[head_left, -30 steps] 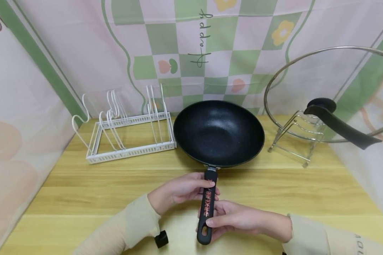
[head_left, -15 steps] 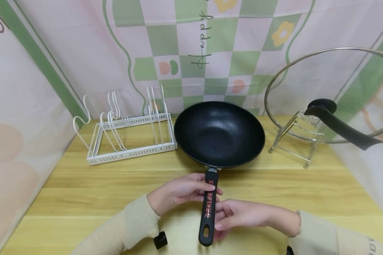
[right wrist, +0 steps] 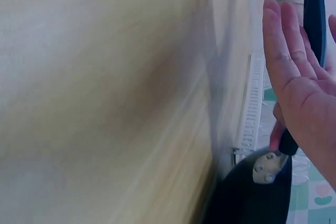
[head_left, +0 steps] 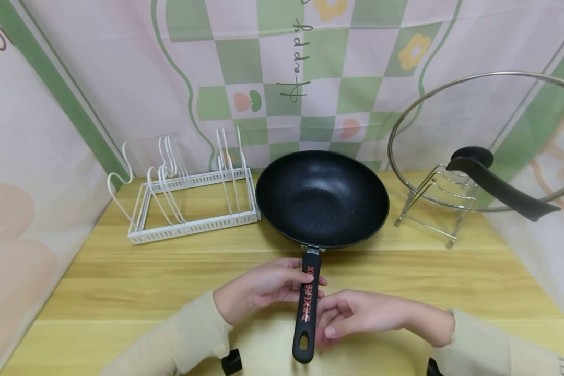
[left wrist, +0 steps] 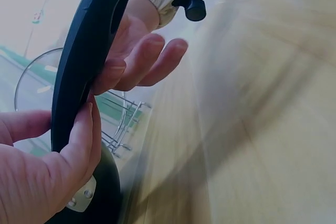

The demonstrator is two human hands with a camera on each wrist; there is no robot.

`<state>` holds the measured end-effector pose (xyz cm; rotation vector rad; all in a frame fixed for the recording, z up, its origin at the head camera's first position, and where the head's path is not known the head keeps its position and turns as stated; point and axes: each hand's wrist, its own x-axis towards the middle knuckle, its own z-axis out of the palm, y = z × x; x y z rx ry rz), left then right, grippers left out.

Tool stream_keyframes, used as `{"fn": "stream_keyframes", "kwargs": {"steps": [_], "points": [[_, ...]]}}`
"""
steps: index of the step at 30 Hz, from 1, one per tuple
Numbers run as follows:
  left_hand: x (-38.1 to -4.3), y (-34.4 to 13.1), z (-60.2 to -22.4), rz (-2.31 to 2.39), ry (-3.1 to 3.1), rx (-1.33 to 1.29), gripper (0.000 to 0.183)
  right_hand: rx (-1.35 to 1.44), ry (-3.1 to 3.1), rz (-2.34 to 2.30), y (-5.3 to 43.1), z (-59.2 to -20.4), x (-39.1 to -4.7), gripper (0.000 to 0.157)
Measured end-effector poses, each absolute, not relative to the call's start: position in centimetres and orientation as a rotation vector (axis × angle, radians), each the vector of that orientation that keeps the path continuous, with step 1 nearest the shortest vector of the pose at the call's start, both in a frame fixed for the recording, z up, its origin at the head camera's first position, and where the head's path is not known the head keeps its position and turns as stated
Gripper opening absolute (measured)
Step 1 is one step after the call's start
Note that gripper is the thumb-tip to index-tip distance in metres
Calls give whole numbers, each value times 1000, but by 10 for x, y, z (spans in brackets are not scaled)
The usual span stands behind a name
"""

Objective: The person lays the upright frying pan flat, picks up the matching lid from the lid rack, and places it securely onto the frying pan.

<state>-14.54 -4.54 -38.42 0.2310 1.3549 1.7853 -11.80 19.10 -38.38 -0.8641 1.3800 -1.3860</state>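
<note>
A black wok [head_left: 321,198] sits on the wooden table, its long black handle [head_left: 307,308] with red lettering pointing toward me. My left hand [head_left: 274,282] pinches the handle near its upper part, thumb on top and fingers beneath. The right hand [head_left: 357,316] is beside the lower part of the handle, its fingers loosely bent and the thumb off it. In the left wrist view the right hand's fingers [left wrist: 152,61] reach out by the raised handle [left wrist: 86,51]. The right wrist view has the right hand [right wrist: 304,82] with fingers extended alongside the handle.
A white rack [head_left: 195,224] with upright wire dividers stands left of the wok, close to its rim. On the right, a wire stand [head_left: 434,209] bears a large glass lid [head_left: 451,78] with a black knob. A patterned curtain [head_left: 282,68] hangs behind.
My right hand has let go of the handle's end and shifted slightly right. The left hand keeps its hold, and the wok stays in nearly the same place.
</note>
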Motion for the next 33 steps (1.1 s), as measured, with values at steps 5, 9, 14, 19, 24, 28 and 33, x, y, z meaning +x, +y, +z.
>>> {"fn": "stream_keyframes", "kwargs": {"steps": [5,9,14,19,24,28,33], "points": [[-144,-46,-384,1783,1353,234,51,-933,1477,-1410,201,-376,-122,27],[-144,-46,-383,1775,1353,251,51,-972,1533,-1474,210,-366,-127,23],[-143,-46,-383,1782,1350,245,50,-1074,1606,-1523,221,-349,-134,22],[-142,-44,-382,1782,1342,227,51,-1106,1710,-1549,232,-333,-139,22],[-143,-45,-379,1742,1377,241,50,-1112,1863,-1530,242,-323,-142,24],[-144,-49,-375,1690,1425,272,53,-1104,1959,-1508,249,-321,-145,26],[-147,-58,-371,1632,1484,315,66,-1093,2008,-1532,258,-321,-150,26]]}}
